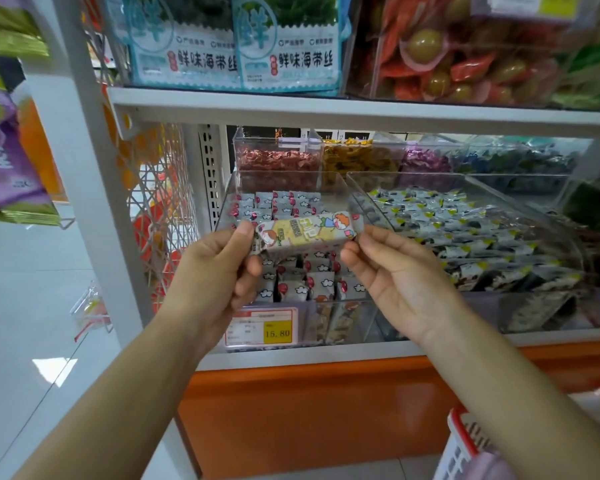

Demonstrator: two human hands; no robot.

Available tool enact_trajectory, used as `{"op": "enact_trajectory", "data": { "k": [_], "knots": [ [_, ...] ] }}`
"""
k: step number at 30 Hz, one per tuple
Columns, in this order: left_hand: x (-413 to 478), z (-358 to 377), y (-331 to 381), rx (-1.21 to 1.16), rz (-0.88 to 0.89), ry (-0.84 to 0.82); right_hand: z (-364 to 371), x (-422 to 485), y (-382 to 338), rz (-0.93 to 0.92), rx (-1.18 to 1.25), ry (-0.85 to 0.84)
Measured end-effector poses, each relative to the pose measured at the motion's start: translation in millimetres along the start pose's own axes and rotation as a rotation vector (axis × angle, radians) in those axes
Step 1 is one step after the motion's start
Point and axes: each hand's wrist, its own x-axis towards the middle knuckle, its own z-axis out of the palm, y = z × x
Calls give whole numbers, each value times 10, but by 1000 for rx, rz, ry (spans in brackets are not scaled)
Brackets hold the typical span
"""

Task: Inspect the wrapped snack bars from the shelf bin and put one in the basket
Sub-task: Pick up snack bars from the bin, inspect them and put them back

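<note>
A wrapped snack bar [309, 232], with a yellow cartoon print on silver film, is held level in front of the clear shelf bin [291, 188]. My left hand [219, 268] pinches its left end between thumb and fingers. My right hand [392, 271] pinches its right end the same way. Behind and below the bar the bin holds several more wrapped bars [298, 282] with red and cloud prints. A red-rimmed white basket [461, 441] shows at the bottom right, partly hidden by my right forearm.
A second clear bin [482, 233] of yellow-tipped packets stands to the right. Smaller candy bins [278, 161] sit behind. A yellow price tag [277, 332] reads 15.80. The upper shelf [326, 105] carries seaweed packs; an orange base panel [326, 410] runs below.
</note>
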Motion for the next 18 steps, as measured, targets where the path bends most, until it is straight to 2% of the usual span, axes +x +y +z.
{"op": "enact_trajectory", "data": {
  "k": [11,14,18],
  "knots": [
    [36,-19,23,-30,6,-228,-84,40,-51,-118,-95,102],
    [46,-54,15,18,19,-239,-84,40,-53,-151,-171,102],
    [55,-64,-19,94,40,-202,-61,22,-48,-197,-252,23]
  ]
}}
